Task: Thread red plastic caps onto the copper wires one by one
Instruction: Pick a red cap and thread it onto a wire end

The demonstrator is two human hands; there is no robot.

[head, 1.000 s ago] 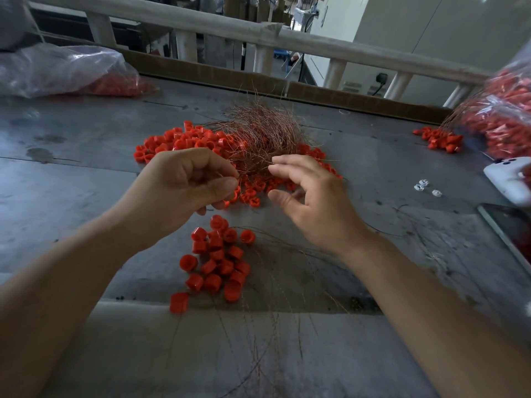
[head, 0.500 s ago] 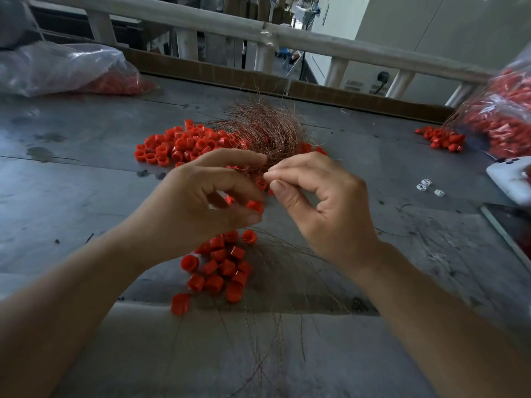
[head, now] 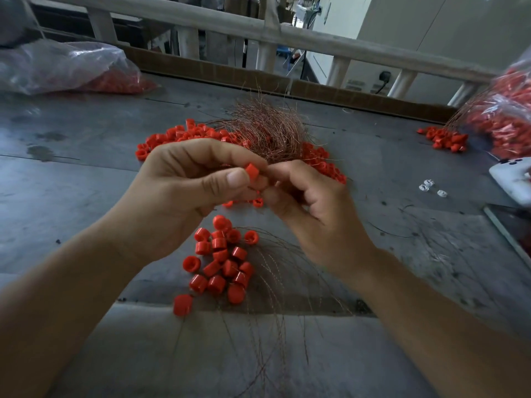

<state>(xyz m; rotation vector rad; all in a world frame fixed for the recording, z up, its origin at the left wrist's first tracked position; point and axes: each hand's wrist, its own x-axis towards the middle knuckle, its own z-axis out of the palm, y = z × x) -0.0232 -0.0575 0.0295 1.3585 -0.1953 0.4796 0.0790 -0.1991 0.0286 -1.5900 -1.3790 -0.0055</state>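
My left hand (head: pixel 184 191) pinches a single red cap (head: pixel 252 170) between thumb and forefinger above the table. My right hand (head: pixel 310 202) meets it fingertip to fingertip, its fingers curled and pinching at the cap's right side; any wire it holds is too thin to see. Behind the hands lies a tangled bundle of copper wires (head: pixel 270 130) on a spread of loose red caps (head: pixel 172 136). Below the hands sits a cluster of capped wires (head: pixel 221 259), their thin copper strands (head: pixel 281 311) trailing toward me.
A grey metal table (head: pixel 71 196) carries everything. A clear bag of red caps (head: pixel 66 67) lies far left, another bag (head: pixel 505 116) far right with a small cap pile (head: pixel 445 139). A white device (head: pixel 511 182), a dark tablet (head: pixel 514 228) and small white clips (head: pixel 431 188) sit right.
Both hands have come together and risen slightly toward me. My left hand now shows a red cap pinched at its fingertips, with my right fingertips closed against it.
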